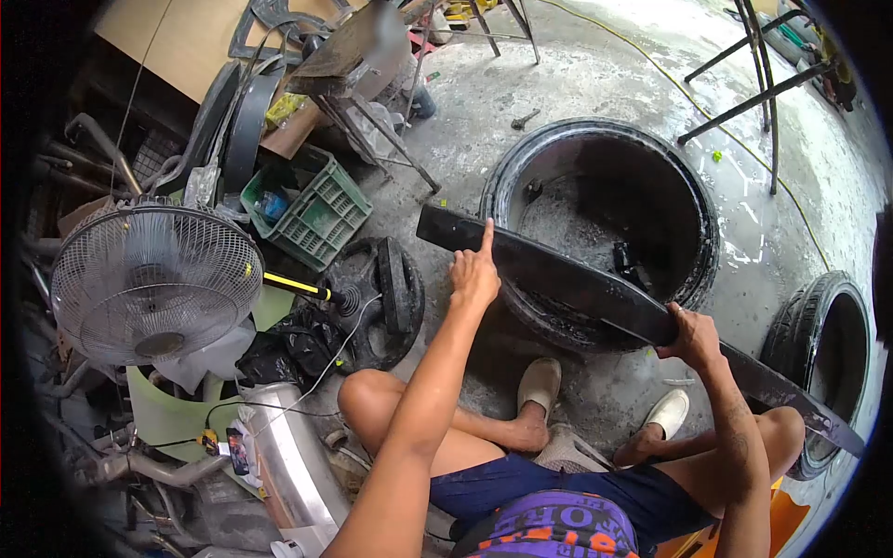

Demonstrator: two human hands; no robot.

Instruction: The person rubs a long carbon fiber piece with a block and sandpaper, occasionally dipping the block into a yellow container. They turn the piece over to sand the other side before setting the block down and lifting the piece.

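Observation:
A long, narrow black panel (567, 279) lies slantwise in front of me, across the near rim of a large round black tub (502, 186) and on over my knee at the right. My left hand (474, 277) is at the panel's left part, its index finger stretched out on the surface and the other fingers partly curled. Farther right, my right hand (693, 337) grips the panel, fingers wrapped over its edge. Inside the tub, a small dark object (628, 265) sits near the panel, above a wet-looking bottom.
A fan (158, 284) stands at left on a round black base (409, 316). Behind it is a green crate (321, 214). A tire (837, 353) leans at right. Metal-legged stands (772, 93) and a yellow cord (651, 65) are at the back. A silver curved part (293, 456) lies left of me.

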